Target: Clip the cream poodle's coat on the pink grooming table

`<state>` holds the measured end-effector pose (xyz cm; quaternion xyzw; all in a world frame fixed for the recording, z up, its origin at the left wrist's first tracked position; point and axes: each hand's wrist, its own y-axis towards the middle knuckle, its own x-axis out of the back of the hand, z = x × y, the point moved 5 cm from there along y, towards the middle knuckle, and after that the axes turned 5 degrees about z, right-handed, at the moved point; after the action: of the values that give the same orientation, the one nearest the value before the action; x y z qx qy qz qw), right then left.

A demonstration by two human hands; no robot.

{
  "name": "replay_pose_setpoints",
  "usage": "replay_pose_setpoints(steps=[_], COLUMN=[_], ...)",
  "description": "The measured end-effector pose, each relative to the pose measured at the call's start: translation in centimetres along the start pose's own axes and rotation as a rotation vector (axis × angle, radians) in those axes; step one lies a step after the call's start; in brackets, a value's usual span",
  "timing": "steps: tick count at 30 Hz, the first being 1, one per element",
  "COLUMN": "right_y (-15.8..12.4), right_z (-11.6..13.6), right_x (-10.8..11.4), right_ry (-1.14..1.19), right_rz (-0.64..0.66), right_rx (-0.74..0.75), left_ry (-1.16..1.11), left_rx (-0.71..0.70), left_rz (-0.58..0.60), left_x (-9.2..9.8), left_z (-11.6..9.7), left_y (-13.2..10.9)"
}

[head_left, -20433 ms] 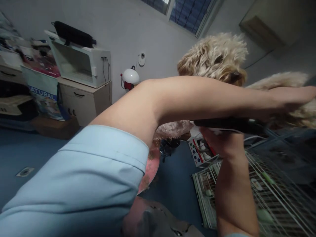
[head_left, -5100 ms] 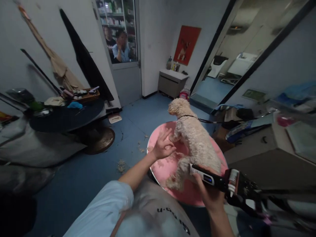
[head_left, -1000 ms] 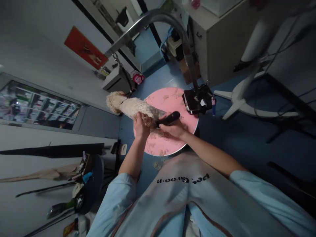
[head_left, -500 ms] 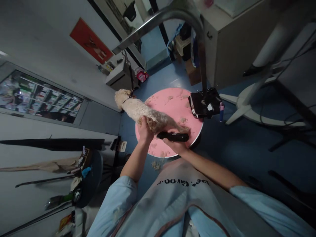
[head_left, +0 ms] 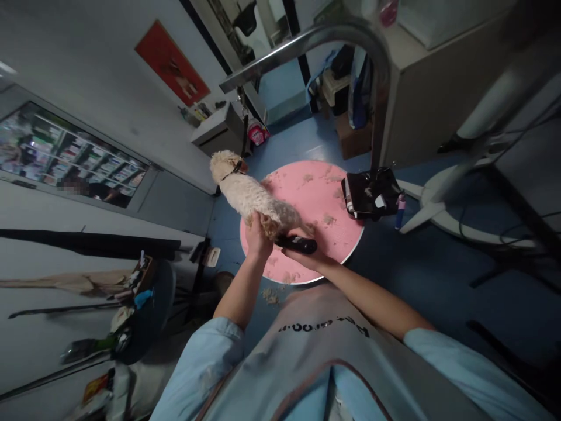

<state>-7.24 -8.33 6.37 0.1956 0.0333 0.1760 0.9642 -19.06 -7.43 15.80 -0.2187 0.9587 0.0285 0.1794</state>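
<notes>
A cream curly-haired dog (head_left: 252, 195) stands on a round pink table (head_left: 302, 187), facing the upper left, with a dark collar. My left hand (head_left: 259, 237) is closed on a tuft of brownish fur at the dog's rear, perhaps its tail; the fingers are partly hidden. My right hand (head_left: 307, 255) holds a black clipper (head_left: 298, 244), its front end close to the dog's hindquarters and below my left hand. Clumps of cut fur (head_left: 328, 220) lie on the table.
A metal arm (head_left: 302, 51) arches over the table, with a lead hanging to the dog. A black tool pouch (head_left: 372, 196) sits at the table's right edge. A cabinet (head_left: 438, 93) stands behind it. A person (head_left: 107, 192) shows through the window at left.
My right hand and the clipper have moved left, closer to my left hand and the dog's rear. The dog's head has turned slightly. The whole view has shifted a little.
</notes>
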Motion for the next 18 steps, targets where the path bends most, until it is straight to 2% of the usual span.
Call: replay_pose_setpoints(steps=[3,6,10,12,13,16,17,18], right_y=[0.0,0.0,-1.0,-1.8,-1.8,0.0,1.3,2.7], right_z=[-0.1,-0.3,-1.5,-1.8,-1.6,0.1,0.7,1.3], right_x=[0.4,-0.2,-2.1,-1.4,-0.4,3.5,4.3,4.7], right_ry=[0.114,0.179,0.029,0.03,0.064,0.263,0.326,0.361], right_rz=[0.004,-0.017,0.211,0.24,0.179,-0.136,-0.187,-0.182], right_rx=[-0.029,-0.073,-0.245,-0.322,-0.321,-0.232,-0.224,-0.225], left_ry=[-0.024,-0.037,-0.044,-0.042,-0.042,-0.038,-0.038,-0.042], left_rx=[0.014,0.038,0.022,0.007,0.007,0.032,0.038,0.039], left_rz=[-0.005,-0.027,-0.06,-0.069,-0.072,-0.063,-0.062,-0.068], left_x=[0.5,0.8,1.6,2.1,2.4,2.8,2.9,2.9], left_z=[-0.1,-0.1,-0.3,-0.4,-0.3,0.0,0.1,0.2], left_y=[-0.1,-0.3,-0.4,-0.3,-0.3,-0.3,-0.4,-0.5])
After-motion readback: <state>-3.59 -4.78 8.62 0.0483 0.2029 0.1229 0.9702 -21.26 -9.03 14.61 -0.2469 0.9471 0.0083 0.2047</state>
